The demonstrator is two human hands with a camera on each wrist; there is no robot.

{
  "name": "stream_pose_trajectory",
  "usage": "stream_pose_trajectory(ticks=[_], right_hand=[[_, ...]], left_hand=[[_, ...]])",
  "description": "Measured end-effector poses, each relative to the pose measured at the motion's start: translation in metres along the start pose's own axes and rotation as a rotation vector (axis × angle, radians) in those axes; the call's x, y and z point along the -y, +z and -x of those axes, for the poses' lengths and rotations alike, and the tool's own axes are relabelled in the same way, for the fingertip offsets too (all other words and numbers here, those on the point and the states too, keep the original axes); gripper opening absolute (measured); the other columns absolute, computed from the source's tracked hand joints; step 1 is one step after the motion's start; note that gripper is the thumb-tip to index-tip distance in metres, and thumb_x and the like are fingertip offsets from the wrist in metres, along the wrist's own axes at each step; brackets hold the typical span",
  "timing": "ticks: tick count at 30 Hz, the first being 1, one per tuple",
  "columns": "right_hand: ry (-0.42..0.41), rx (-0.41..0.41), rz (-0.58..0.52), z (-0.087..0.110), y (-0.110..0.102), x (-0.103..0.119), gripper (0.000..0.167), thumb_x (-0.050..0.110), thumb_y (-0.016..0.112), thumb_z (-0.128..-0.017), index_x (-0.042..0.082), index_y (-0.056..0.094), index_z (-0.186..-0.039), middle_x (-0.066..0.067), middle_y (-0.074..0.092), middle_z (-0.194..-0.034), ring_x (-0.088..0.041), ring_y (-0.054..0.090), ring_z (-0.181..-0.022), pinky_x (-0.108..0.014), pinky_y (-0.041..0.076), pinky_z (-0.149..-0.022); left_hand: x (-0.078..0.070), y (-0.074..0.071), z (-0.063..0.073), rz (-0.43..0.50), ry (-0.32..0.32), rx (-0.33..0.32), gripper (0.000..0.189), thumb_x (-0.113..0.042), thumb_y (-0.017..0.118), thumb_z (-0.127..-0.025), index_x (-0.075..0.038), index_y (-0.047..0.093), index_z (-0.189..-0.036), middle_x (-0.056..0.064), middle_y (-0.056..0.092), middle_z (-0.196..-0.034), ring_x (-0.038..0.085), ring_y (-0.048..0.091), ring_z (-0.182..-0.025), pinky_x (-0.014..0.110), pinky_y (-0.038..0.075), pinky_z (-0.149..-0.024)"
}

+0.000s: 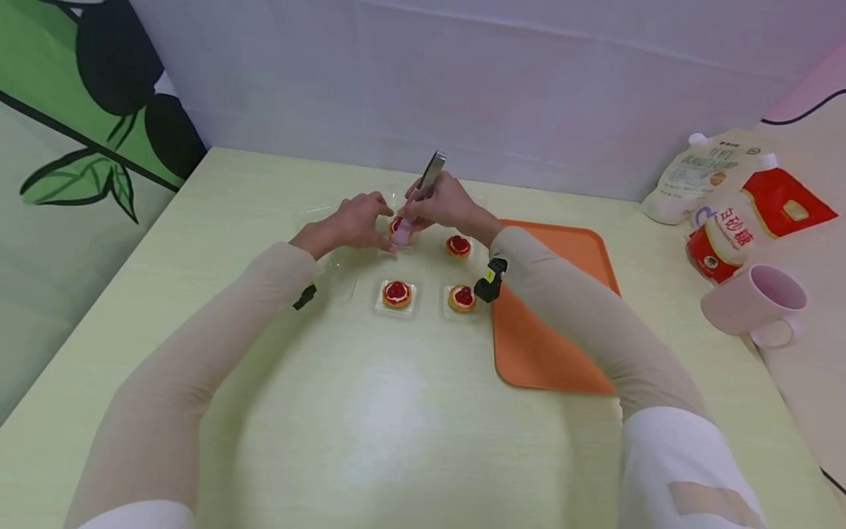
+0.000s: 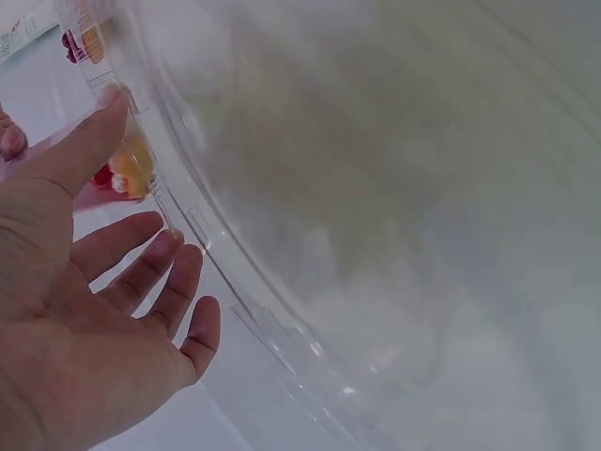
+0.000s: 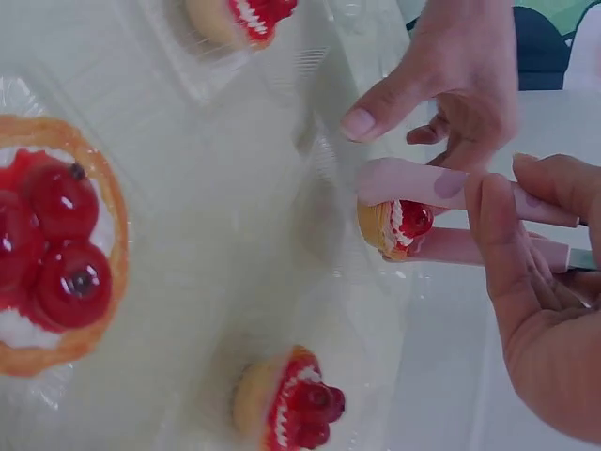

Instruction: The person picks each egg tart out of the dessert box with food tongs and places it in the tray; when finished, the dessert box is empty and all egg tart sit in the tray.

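Observation:
My right hand (image 1: 444,204) grips a pair of metal tongs (image 1: 431,175) with flat pink tips. Between those tips sits a small tart (image 3: 380,225) with cream and red cherries, low over a clear plastic container. My left hand (image 1: 357,220) is just left of this tart, thumb and fingers apart. In the left wrist view its thumb and fingertips rest along the edge of the clear container (image 2: 211,249). More cherry tarts stand nearer to me: one at front left (image 1: 396,293), one at front right (image 1: 461,297) and one behind that (image 1: 458,245), in clear square containers.
An orange tray (image 1: 542,353) lies on the right, under my right forearm. Past it stand a pink mug (image 1: 740,305), a red and white bag (image 1: 734,239) and a pale spouted pouch (image 1: 687,184). A pale curtain (image 1: 463,95) closes off the table's back edge.

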State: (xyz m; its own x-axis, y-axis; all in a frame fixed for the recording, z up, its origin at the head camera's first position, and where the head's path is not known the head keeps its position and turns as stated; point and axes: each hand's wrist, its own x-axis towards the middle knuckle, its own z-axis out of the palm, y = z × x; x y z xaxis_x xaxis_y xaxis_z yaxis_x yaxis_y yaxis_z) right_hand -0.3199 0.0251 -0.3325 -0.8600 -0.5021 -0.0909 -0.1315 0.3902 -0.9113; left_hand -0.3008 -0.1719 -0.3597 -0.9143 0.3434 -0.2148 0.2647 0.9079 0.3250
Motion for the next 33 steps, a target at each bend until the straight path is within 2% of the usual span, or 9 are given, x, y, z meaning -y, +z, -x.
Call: stream_pose_trajectory(ticks=[4, 9, 13, 20, 24, 33], right_hand=[[-0.006, -0.055, -0.037, 0.01, -0.016, 0.008, 0.029, 0.01, 0.075, -0.087, -0.004, 0.061, -0.108, -0.019, 0.073, -0.098, -0.018, 0.074, -0.072, -0.046, 0.059, -0.08], [0.001, -0.147, -0.062, 0.032, -0.049, 0.011, 0.032, 0.011, 0.076, -0.087, -0.004, 0.061, -0.112, -0.016, 0.071, -0.098, -0.016, 0.072, -0.071, -0.032, 0.06, -0.07], [0.018, -0.213, -0.056, 0.056, -0.079, 0.004, 0.033, 0.013, 0.076, -0.088, -0.002, 0.061, -0.113, -0.014, 0.069, -0.098, -0.016, 0.071, -0.071, -0.028, 0.059, -0.068], [0.0, -0.317, -0.067, 0.102, -0.126, -0.029, 0.035, 0.01, 0.075, -0.088, -0.007, 0.058, -0.112, 0.0, 0.072, -0.085, -0.011, 0.072, -0.067, -0.025, 0.059, -0.064], [0.015, -0.359, -0.117, 0.124, -0.147, -0.051, 0.033, 0.007, 0.075, -0.087, -0.007, 0.056, -0.11, 0.002, 0.073, -0.08, -0.01, 0.073, -0.064, -0.025, 0.058, -0.062], [0.124, -0.378, -0.043, 0.155, -0.175, -0.097, 0.035, 0.012, 0.07, -0.093, -0.008, 0.051, -0.114, 0.012, 0.071, -0.077, -0.005, 0.072, -0.067, -0.022, 0.057, -0.063]], left_hand=[[0.0, 0.0, -0.001, 0.015, -0.02, 0.009, 0.076, -0.037, 0.083, -0.082, 0.0, 0.054, -0.141, 0.019, 0.046, -0.144, 0.036, 0.04, -0.134, 0.056, 0.029, -0.111], [0.0, 0.0, -0.001, 0.024, -0.034, 0.013, 0.076, -0.036, 0.082, -0.082, 0.0, 0.053, -0.142, 0.019, 0.044, -0.145, 0.036, 0.039, -0.136, 0.056, 0.028, -0.113], [0.0, 0.0, 0.0, 0.02, -0.027, 0.015, 0.076, -0.036, 0.082, -0.082, 0.0, 0.052, -0.142, 0.019, 0.043, -0.146, 0.037, 0.039, -0.137, 0.057, 0.027, -0.113], [0.001, 0.001, 0.001, 0.019, -0.008, 0.01, 0.078, -0.037, 0.082, -0.082, 0.001, 0.051, -0.142, 0.02, 0.043, -0.147, 0.038, 0.038, -0.137, 0.058, 0.027, -0.113], [0.002, 0.001, 0.001, 0.008, 0.015, 0.004, 0.077, -0.038, 0.082, -0.082, 0.002, 0.052, -0.141, 0.021, 0.044, -0.146, 0.04, 0.039, -0.137, 0.06, 0.028, -0.112], [-0.001, -0.001, -0.001, 0.005, 0.027, 0.005, 0.077, -0.037, 0.082, -0.082, 0.002, 0.052, -0.141, 0.022, 0.045, -0.145, 0.04, 0.04, -0.136, 0.06, 0.028, -0.112]])
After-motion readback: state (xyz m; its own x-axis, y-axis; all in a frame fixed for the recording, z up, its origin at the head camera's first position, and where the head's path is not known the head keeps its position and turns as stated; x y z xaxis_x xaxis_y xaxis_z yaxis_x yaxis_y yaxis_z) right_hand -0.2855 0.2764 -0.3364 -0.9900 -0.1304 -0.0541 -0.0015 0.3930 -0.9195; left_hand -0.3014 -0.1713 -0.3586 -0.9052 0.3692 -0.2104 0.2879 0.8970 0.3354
